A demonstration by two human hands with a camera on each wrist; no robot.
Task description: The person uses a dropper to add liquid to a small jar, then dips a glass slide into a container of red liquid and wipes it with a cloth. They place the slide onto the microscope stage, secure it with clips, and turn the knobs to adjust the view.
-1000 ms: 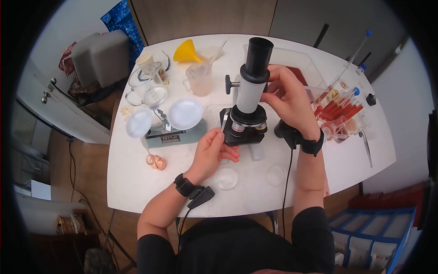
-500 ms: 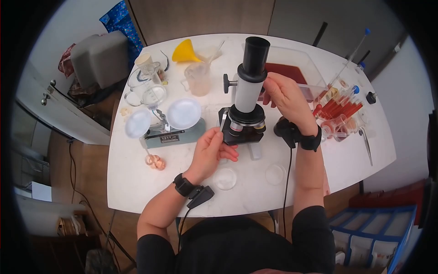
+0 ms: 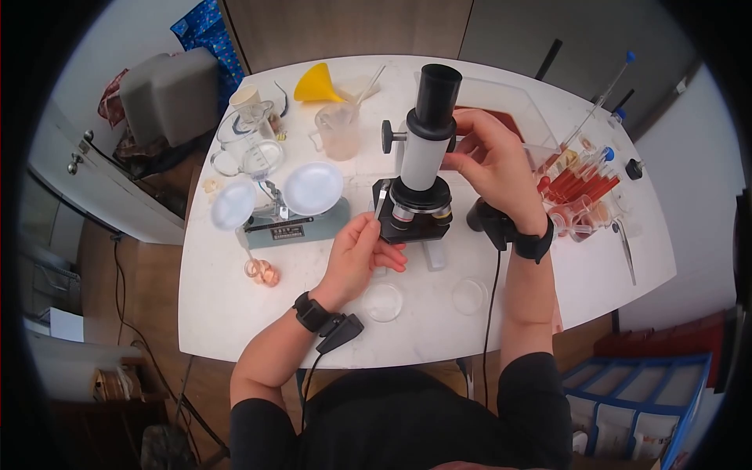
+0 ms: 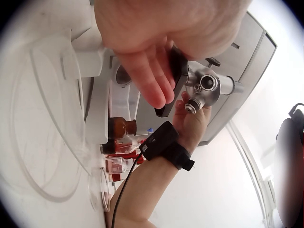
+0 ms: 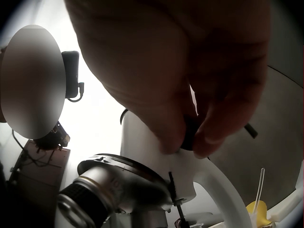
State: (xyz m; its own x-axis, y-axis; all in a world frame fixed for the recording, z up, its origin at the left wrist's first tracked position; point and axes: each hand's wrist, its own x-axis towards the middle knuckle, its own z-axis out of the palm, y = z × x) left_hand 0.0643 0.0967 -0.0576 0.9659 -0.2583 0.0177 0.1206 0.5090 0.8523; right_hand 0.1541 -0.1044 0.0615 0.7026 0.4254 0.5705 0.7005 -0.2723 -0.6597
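Observation:
A microscope with a white tube point(image 3: 424, 163) and black eyepiece stands on the table, its objective lenses point(image 4: 208, 82) showing in the left wrist view. At the front left corner of its black stage point(image 3: 413, 228), my left hand point(image 3: 354, 257) pinches the edge beside a metal clip point(image 3: 382, 199); the other fingers stretch out under it. My right hand point(image 3: 498, 166) is at the tube's right side, and in the right wrist view thumb and fingers pinch a black knob point(image 5: 190, 134).
A balance with two white pans point(image 3: 312, 189) stands left. Behind are a yellow funnel point(image 3: 316, 84) and a plastic beaker point(image 3: 338, 131). Red-filled tubes point(image 3: 583, 185) and tweezers point(image 3: 626, 251) lie right. Glass dishes point(image 3: 384, 301) sit near the front edge.
My right hand loosened from the knob's side half a second ago and has closed round it again. The left hand has stayed at the stage corner. The head view has shifted slightly.

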